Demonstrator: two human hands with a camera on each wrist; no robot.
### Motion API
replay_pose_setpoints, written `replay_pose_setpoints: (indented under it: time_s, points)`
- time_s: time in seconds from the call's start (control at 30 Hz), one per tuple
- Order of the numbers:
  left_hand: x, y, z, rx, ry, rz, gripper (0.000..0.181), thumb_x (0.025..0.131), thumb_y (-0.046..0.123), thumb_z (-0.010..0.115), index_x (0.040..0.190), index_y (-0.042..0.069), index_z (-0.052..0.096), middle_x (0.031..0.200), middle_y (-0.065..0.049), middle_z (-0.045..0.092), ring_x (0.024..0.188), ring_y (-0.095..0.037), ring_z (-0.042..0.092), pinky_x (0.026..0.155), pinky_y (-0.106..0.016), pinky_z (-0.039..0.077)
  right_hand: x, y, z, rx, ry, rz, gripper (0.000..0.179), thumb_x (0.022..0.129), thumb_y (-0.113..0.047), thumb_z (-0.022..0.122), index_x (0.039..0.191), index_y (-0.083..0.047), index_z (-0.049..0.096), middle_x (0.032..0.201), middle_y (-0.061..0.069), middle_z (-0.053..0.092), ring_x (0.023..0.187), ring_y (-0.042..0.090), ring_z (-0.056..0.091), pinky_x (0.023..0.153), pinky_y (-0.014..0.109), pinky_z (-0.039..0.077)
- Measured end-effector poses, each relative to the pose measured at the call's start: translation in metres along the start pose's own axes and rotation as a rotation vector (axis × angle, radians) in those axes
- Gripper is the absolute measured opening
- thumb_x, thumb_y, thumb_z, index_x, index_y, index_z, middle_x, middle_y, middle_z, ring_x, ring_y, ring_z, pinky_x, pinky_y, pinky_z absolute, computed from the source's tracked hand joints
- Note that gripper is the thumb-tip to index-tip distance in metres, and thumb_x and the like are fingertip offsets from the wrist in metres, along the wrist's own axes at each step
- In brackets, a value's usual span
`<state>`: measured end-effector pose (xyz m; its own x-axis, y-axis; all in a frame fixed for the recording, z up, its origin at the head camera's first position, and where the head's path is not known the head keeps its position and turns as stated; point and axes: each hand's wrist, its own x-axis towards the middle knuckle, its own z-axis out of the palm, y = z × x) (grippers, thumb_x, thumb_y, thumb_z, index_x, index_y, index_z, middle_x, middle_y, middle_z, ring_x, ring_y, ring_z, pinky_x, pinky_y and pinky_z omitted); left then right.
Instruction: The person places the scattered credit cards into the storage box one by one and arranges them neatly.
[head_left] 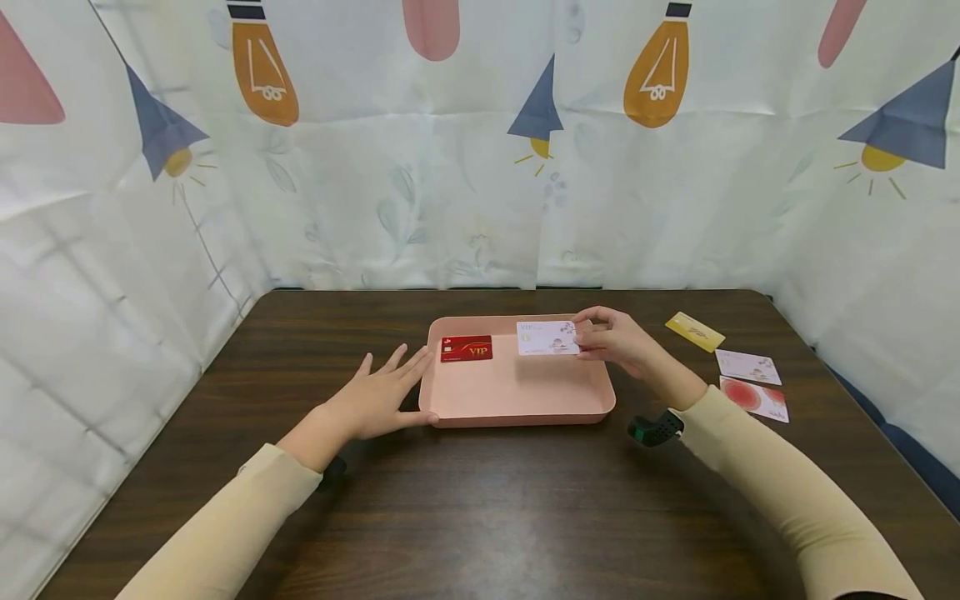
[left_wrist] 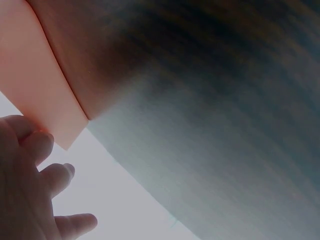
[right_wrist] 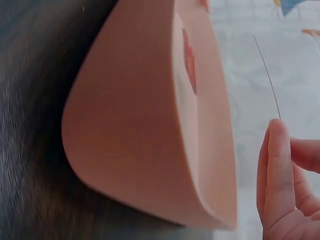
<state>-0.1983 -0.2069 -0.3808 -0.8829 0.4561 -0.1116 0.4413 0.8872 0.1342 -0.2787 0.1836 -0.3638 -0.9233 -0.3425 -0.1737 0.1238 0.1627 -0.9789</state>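
My right hand point(head_left: 618, 340) pinches a white VIP card point(head_left: 546, 338) by its right edge, above the pink tray point(head_left: 517, 419). In the right wrist view that card point(right_wrist: 267, 77) is seen edge-on between thumb and fingers, apart from the tray's rim. A red VIP card point(head_left: 467, 348) lies inside the tray at the left. My left hand point(head_left: 375, 400) is at the tray's left side with spread fingers, the fingertips at its rim. The left wrist view shows those fingers point(left_wrist: 55, 180) by the tray wall point(left_wrist: 45, 85).
On the dark wooden table point(head_left: 487, 517), right of the tray, lie a yellow card point(head_left: 695, 332), a white card point(head_left: 748, 367) and a red-and-white card point(head_left: 754, 399). A patterned curtain point(head_left: 465, 183) hangs behind the table and along its sides.
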Motion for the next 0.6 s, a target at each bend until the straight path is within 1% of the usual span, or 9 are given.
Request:
replay_pose_setpoints:
  time_s: [0.2,0.3,0.47,0.6]
  points:
    - [0.000,0.000,0.001,-0.006,-0.003,-0.003,0.108,0.089,0.075,0.059,0.165,0.011,0.018,0.169,-0.009,0.020,0.155,-0.040,0.013,0.113,-0.076,0.009,0.003,0.001,0.015,0.013,-0.011,0.025,0.039,0.100,0.005,0.059,0.137,0.007,0.047,0.112,0.014,0.053,0.083,0.015,0.066,0.083,0.033,0.060]
    - [0.000,-0.001,0.001,-0.004,-0.003,0.001,0.107,0.089,0.074,0.059,0.165,0.011,0.018,0.169,-0.010,0.020,0.154,-0.041,0.013,0.112,-0.077,0.010,0.005,0.002,0.022,0.033,-0.009,0.029,0.037,0.100,0.005,0.059,0.136,0.006,0.048,0.116,0.014,0.054,0.083,0.015,0.066,0.081,0.032,0.060]
    - [0.000,-0.001,0.002,0.002,0.002,0.008,0.106,0.090,0.073,0.059,0.165,0.011,0.019,0.169,-0.010,0.020,0.154,-0.041,0.014,0.112,-0.077,0.010,0.009,0.005,0.032,0.056,-0.009,0.028,0.039,0.099,0.005,0.062,0.136,0.005,0.050,0.107,0.012,0.060,0.080,0.015,0.065,0.078,0.032,0.061]
    - [0.000,0.000,0.001,0.001,0.002,0.007,0.105,0.090,0.073,0.059,0.165,0.011,0.018,0.169,-0.009,0.019,0.155,-0.040,0.014,0.113,-0.076,0.010,0.012,0.007,0.040,0.032,-0.024,0.002,0.040,0.098,0.005,0.062,0.136,0.009,0.050,0.099,0.010,0.062,0.078,0.014,0.065,0.077,0.033,0.061]
